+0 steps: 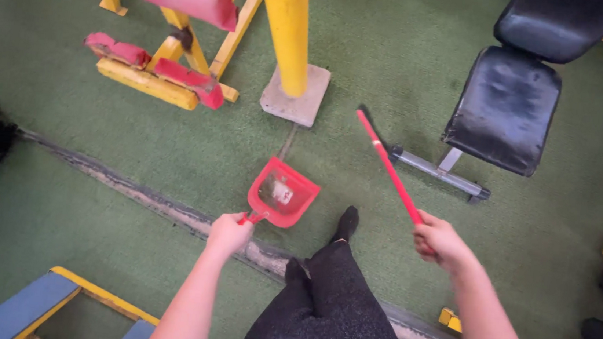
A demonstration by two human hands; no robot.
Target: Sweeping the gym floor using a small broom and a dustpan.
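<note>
A red dustpan (284,193) was held level by the left hand (228,232), fingers closed on its handle, so the scraps stayed inside. A red stick (390,169) was gripped by the right hand (442,242), just right of the dustpan, near the yellow pole (285,28).

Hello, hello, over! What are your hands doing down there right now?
Left hand gripping red plastic dustpan, scraps inside. Right hand gripping red broom stick. Yellow pole on concrete base just ahead, black padded bench to the right. Over.
</note>
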